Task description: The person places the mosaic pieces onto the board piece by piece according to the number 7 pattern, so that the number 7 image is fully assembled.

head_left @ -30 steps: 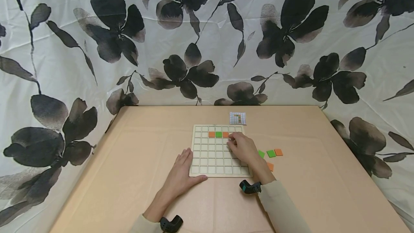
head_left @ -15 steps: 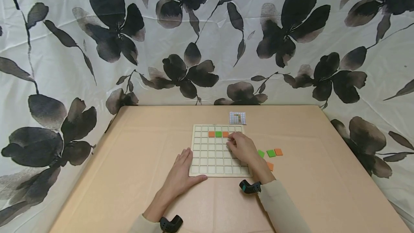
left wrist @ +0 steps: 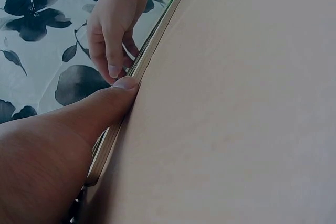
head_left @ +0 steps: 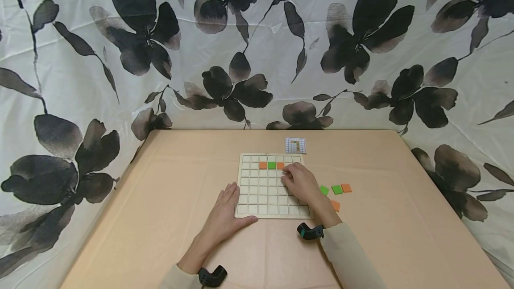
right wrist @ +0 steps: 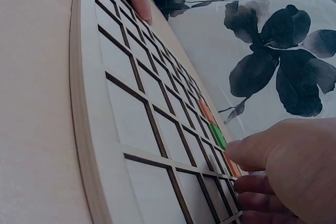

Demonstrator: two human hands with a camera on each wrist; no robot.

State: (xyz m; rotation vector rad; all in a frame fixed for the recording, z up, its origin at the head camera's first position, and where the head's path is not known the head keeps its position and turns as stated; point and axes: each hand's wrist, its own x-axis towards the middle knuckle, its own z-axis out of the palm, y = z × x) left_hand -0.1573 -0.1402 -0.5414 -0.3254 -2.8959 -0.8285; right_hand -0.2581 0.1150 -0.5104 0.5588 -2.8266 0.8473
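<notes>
A pale wooden grid board (head_left: 263, 197) lies on the table. In its second row from the back sit an orange tile (head_left: 263, 165), a green tile (head_left: 271, 165) and another orange tile (head_left: 280, 165). My left hand (head_left: 222, 217) rests at the board's front left corner, fingers straight along the left side and thumb on the front edge, as the left wrist view also shows. My right hand (head_left: 301, 185) reaches over the board's right half, fingers bent, its thumb tip right at the second orange tile. Whether it pinches a tile I cannot tell; the index fingertip is hidden in the right wrist view.
Right of the board, by my right forearm, lie several loose tiles, among them a green tile (head_left: 336, 190) and an orange tile (head_left: 346, 188). A small printed grid card (head_left: 295, 145) lies behind the board. A floral cloth (head_left: 225, 39) hangs beyond the table (head_left: 401, 217).
Both hands, the board and the tiles keep their places; only the head view shifts very slightly.
</notes>
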